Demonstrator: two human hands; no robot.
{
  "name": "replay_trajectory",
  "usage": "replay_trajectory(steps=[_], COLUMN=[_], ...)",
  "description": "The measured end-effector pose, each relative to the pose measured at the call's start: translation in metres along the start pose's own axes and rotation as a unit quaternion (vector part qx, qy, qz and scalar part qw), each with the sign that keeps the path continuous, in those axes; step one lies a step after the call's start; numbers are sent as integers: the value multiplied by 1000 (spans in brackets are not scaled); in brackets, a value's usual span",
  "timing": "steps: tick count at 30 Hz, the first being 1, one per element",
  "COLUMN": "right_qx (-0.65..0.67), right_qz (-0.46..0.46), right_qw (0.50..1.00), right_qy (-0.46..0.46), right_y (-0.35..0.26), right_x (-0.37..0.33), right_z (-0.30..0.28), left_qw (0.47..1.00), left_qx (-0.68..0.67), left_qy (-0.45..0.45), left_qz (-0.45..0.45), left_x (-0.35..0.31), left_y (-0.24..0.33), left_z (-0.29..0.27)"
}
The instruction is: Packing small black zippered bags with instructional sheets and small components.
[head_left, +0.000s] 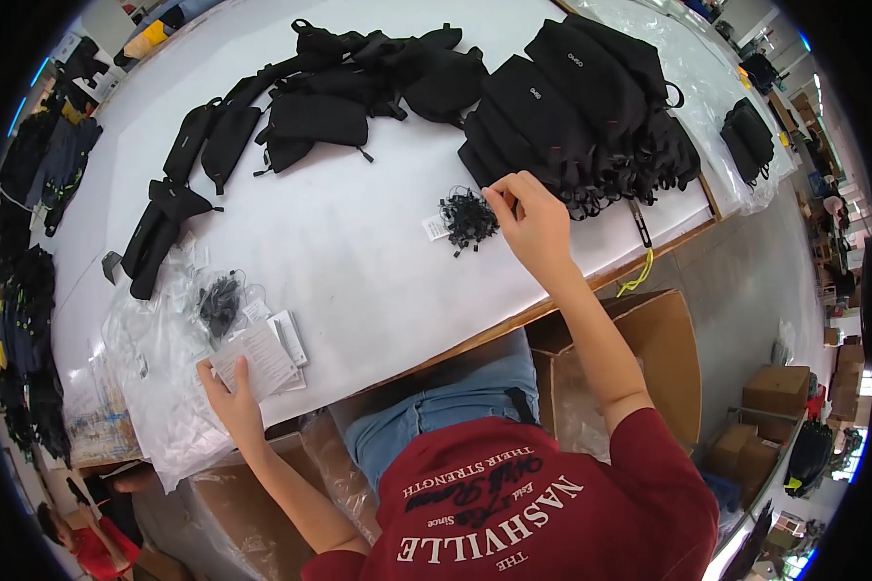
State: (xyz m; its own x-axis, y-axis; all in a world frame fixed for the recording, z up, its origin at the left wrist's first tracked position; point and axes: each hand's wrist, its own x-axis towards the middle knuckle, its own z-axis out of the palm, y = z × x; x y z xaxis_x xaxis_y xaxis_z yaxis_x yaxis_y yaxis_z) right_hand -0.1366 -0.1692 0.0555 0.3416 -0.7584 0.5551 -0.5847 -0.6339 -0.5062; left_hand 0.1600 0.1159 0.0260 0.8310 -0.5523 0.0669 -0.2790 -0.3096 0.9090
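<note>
My left hand (231, 395) grips a white printed card (264, 354) between thumb and fingers at the table's near left. Beside that card lies a small stack of similar cards (289, 331). My right hand (533, 221) is raised with thumb and fingertips pinched together. Whatever the pinch holds, if anything, is too small to make out. Just left of those fingers sits a heap of small black tag cords (469, 221), with a small white label (435, 228) at its edge. Beyond it stands a big pile of black pouches (552, 102).
More black pouches (315, 118) lie in an arc along the far and left sides of the white table (368, 232). Clear plastic bags (160, 329) and a dark cord bundle (221, 302) occupy the near left. A black-handled tool (639, 225) with yellow cord overlaps the edge above a cardboard box (664, 358).
</note>
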Motion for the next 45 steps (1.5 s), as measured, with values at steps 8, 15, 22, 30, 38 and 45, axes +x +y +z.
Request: replay_trajectory(steps=[8, 15, 22, 30, 38, 45], right_qx=[101, 371, 4, 10, -48, 3], right_qz=[-57, 112, 147, 50, -63, -114], right_qw=[991, 905, 944, 932, 888, 881], right_qy=[-63, -178, -296, -359, -453, -458], right_y=[-25, -31, 30, 32, 58, 52], right_x=[7, -6, -72, -72, -74, -69], right_z=[-9, -11, 32, -5, -19, -11], left_qw=[982, 947, 937, 897, 850, 854], left_qx=[-156, -246, -176, -189, -199, -190], left_qy=[-67, -130, -258, -354, -445, -458], left_qz=[-83, -161, -157, -183, -202, -154], left_x=[-23, -37, -49, -56, -59, -75], left_y=[30, 26, 34, 51, 56, 55], left_z=[29, 50, 66, 72, 85, 101])
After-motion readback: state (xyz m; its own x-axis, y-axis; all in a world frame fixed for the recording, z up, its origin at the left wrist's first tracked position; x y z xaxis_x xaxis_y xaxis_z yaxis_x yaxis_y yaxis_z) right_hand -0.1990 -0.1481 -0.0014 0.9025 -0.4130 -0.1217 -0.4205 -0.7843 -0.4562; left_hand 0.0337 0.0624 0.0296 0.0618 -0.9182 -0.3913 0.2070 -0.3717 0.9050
